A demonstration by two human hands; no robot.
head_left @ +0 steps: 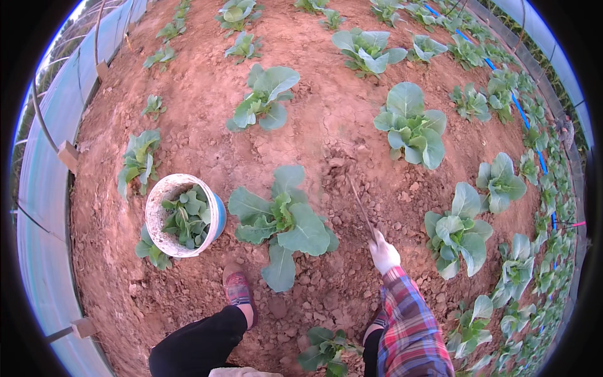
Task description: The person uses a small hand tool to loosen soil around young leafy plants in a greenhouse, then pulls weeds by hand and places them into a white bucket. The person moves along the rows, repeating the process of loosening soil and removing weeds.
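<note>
My right hand (pixel 384 252), in a white glove, is closed round a thin, dark, stick-like tool (pixel 360 204). The tool slants forward and left, and its far end meets a patch of loosened, darker soil (pixel 336 168); whether it has a blade there I cannot make out. Left of the tool grows a broad-leaved, cabbage-like plant (pixel 286 220), apart from it. Another such plant (pixel 412 129) stands beyond the tool to the right, and one more (pixel 458 229) is right of my hand. My left hand does not show.
A white and blue bucket (pixel 152 217) holding cut or pulled green leaves (pixel 187 217) stands at left. My shoe (pixel 238 288) rests on the soil near a small plant (pixel 326 350). Plastic sheeting (pixel 44 207) borders the left; a blue hose (pixel 521 112) runs through the right-hand rows.
</note>
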